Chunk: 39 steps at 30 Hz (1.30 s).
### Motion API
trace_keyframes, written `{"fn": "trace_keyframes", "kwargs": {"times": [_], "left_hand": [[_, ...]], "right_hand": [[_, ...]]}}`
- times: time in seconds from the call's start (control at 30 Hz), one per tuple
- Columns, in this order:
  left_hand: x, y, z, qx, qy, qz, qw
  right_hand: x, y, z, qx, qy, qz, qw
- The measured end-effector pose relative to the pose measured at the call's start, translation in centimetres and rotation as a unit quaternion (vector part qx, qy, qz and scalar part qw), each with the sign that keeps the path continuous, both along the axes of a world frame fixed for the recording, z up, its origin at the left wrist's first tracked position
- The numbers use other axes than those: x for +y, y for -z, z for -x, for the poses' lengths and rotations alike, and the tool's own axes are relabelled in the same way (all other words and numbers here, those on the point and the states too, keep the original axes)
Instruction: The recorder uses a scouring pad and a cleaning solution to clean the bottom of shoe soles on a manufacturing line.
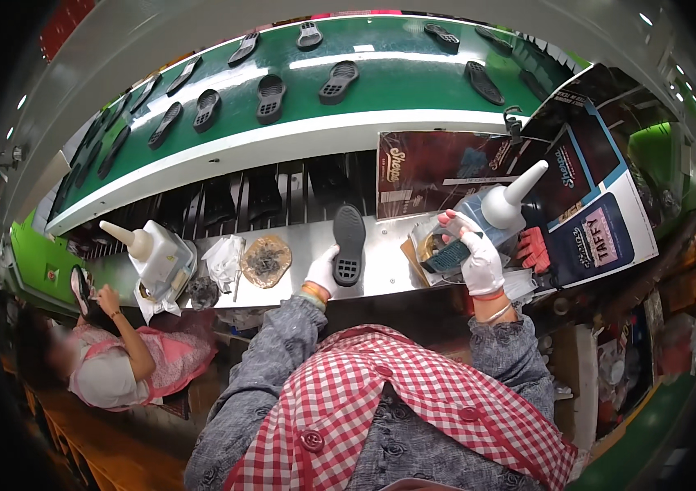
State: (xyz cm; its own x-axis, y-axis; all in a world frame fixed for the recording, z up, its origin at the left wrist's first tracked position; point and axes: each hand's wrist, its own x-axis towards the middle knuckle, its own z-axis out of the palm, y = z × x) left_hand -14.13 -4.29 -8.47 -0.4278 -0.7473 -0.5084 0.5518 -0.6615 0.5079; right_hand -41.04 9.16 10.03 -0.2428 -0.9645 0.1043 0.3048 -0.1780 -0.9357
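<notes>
The left hand point(323, 271), in a white glove, closes its fingers on the heel end of a black shoe sole point(349, 244) that lies tread-up on the steel worktable point(381, 274), right in front of the person and just below the dark slatted rack. The right hand point(476, 255), also gloved, is raised beside a clear squeeze bottle with a white cone nozzle point(502, 200); its fingers are curled around a small dark brush-like tool point(445, 255) held over an open glue tin point(428, 245) – how tightly the thumb presses cannot be told. A red finger-shaped item point(535, 248) lies just right of that hand, against dark printed cardboard sheets point(585, 221). To the left on the table sit a round, glue-stained pad point(265, 261), a crumpled white cloth point(223, 260) and a second nozzle bottle point(150, 248). Beyond the rack runs a green conveyor belt point(397, 69) carrying more black soles point(270, 98), spaced apart. At the lower left a co-worker in a pink apron point(119, 364) holds another sole up near their face.
</notes>
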Motion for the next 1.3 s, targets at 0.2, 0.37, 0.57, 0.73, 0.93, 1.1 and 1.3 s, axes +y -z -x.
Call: {"fn": "trace_keyframes", "kwargs": {"times": [0.2, 0.37, 0.57, 0.73, 0.93, 1.1, 1.3], "left_hand": [[-2.7, 7.2, -4.4, -0.400, 0.003, 0.157, 0.903], [-3.6, 2.5, -5.3, -0.568, 0.056, 0.382, 0.727], [-3.1, -18.1, 2.6, -0.284, 0.018, 0.676, 0.680], [-4.3, -21.2, 4.5, 0.043, 0.186, 0.492, 0.849], [-5.1, -20.3, 3.0, -0.017, 0.173, 0.467, 0.867], [-4.8, -21.0, 2.4, -0.009, 0.111, 0.412, 0.905], [-5.4, -22.0, 0.9, -0.086, 0.095, 0.368, 0.921]], "right_hand": [[-0.4, -1.4, -1.7, -0.074, 0.030, 0.001, 0.997], [-1.4, 0.2, -2.1, -0.010, 0.069, 0.017, 0.997], [-4.6, -1.7, -6.3, -0.048, 0.023, -0.003, 0.999], [-6.6, -3.5, -9.0, -0.024, -0.032, 0.015, 0.999], [-8.7, -3.5, -9.9, -0.017, -0.099, -0.009, 0.995], [-10.3, -3.1, -11.5, 0.018, -0.097, -0.003, 0.995], [-11.0, -3.6, -13.5, 0.051, -0.107, -0.040, 0.992]]}}
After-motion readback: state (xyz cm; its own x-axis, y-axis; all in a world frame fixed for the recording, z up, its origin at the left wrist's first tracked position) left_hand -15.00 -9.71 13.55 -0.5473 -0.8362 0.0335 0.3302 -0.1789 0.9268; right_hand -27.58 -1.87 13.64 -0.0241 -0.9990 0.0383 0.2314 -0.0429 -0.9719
